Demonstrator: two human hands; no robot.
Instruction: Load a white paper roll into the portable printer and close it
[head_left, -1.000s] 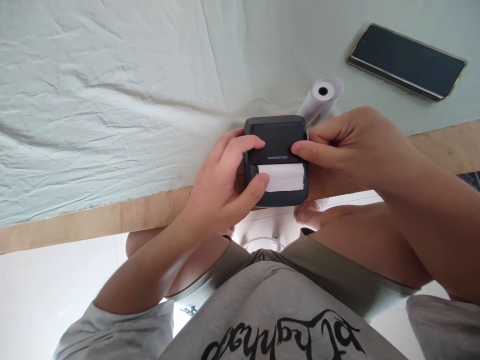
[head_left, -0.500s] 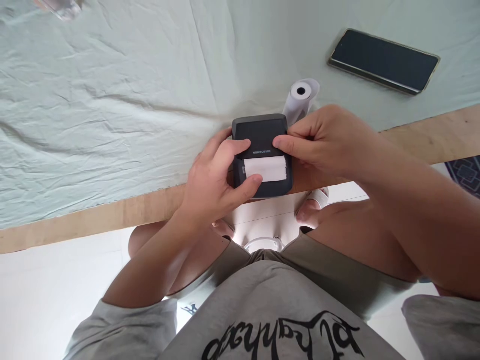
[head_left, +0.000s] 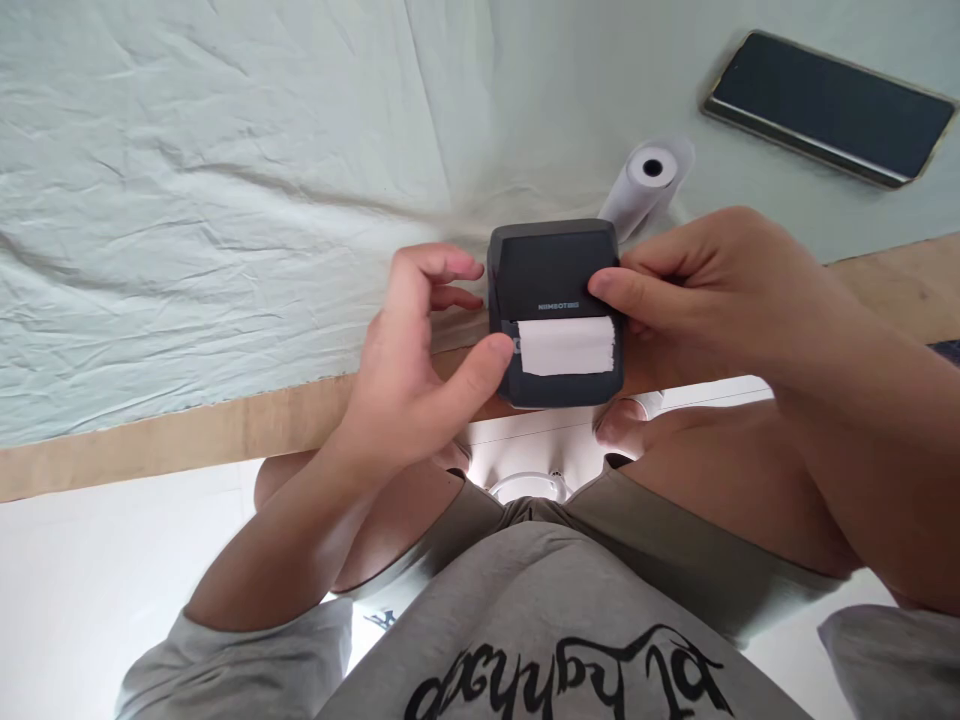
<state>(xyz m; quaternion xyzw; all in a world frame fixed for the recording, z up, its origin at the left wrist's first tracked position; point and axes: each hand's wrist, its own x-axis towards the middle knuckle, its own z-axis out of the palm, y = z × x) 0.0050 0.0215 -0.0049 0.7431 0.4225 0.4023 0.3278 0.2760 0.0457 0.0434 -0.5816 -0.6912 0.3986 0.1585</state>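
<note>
A small black label printer (head_left: pixel 556 270) with white lettering is over the table's front edge. A strip of white paper (head_left: pixel 568 346) sticks out of its slot and lies across its lower half. My right hand (head_left: pixel 694 285) grips the printer's right side, thumb on top and fingers curled at the side and partly hidden. My left hand (head_left: pixel 420 350) is at the left side with fingers apart; its thumb tip is at the printer's lower left edge and its fingertips are just off the upper left side.
Behind the printer, a white paper roll (head_left: pixel 637 190) with a black core stands on the pale green cloth (head_left: pixel 300 120). A dark phone (head_left: pixel 829 108) lies at the back right. The table's bare wooden edge (head_left: pixel 172 435) runs in front, above my legs.
My left hand has loosened, its fingers coming off the printer's top and left side. The printer and my right hand have shifted right in view. The roll and phone also appear further right.
</note>
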